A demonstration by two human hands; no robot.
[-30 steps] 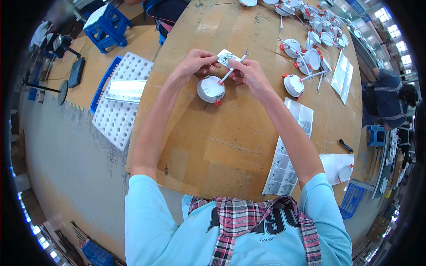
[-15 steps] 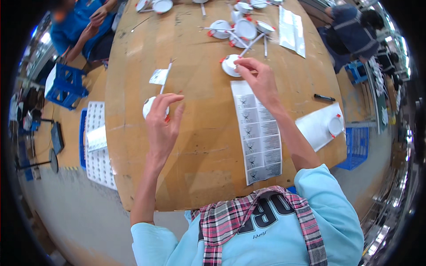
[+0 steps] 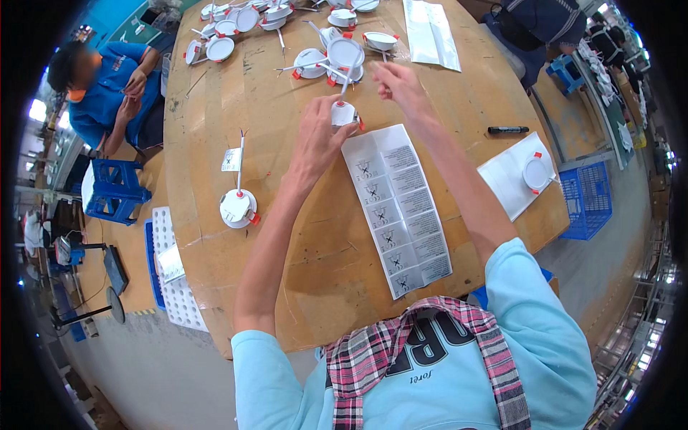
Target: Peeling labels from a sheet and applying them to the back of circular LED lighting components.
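Observation:
My left hand [image 3: 315, 140] grips a round white downlight [image 3: 344, 112] by its edge, thumb on the near side and fingers on the far side. Red clips show on its rim, and its white cable points away from me. Just right of that cable, my right hand [image 3: 400, 89] hovers with curled fingers pinched together; anything between the fingertips is too small to make out. Below the two hands lies a sheet of printed silver labels [image 3: 398, 215]. Another downlight [image 3: 238, 208] rests at the left, its cable bearing a white label flag [image 3: 231, 159].
Several downlights [image 3: 345, 51] are heaped at the far side. A silver sheet [image 3: 431, 36] lies beside them. At right are a black marker [image 3: 508, 130], a white sheet [image 3: 502, 172] with a downlight [image 3: 537, 174], and a blue crate [image 3: 586, 204]. A co-worker [image 3: 115, 89] sits far left.
My left hand has left the downlight at the left and moved right and away, onto the middle one. My right hand has lifted off that downlight, further away from me. The view has shifted.

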